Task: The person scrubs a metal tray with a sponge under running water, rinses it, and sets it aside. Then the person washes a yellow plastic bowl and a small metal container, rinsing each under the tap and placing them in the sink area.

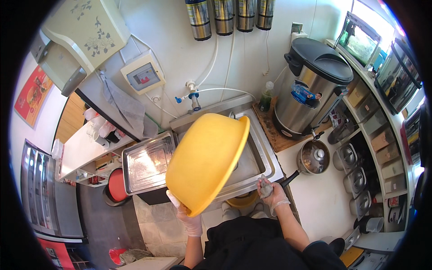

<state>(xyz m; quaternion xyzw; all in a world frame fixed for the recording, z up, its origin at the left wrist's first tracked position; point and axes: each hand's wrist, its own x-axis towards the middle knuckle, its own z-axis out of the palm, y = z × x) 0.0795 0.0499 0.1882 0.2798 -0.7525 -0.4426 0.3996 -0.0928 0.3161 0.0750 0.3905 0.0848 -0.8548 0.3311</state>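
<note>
A large yellow plastic basin (202, 158) is held up on its side over the stainless steel sink (275, 168), its outer wall and underside towards me. In a clear disposable glove, my left hand (189, 219) grips the basin's lower rim. My right hand (276, 196), gloved too, holds a crumpled grey scrubbing pad or rag (266, 190) near the sink's front right corner, apart from the basin. Just beyond that hand lies the black handle of a saucepan (314, 158) with a glass lid. The basin hides much of the sink bowl.
Left of the sink is a shallow metal tray (148, 163). A wall tap (193, 99) with a blue lever sits behind it. At right, a steel water boiler (297, 111) and a bottle of green liquid (266, 99) stand on a wooden board (281, 145). Another yellow vessel (246, 199) is below the sink.
</note>
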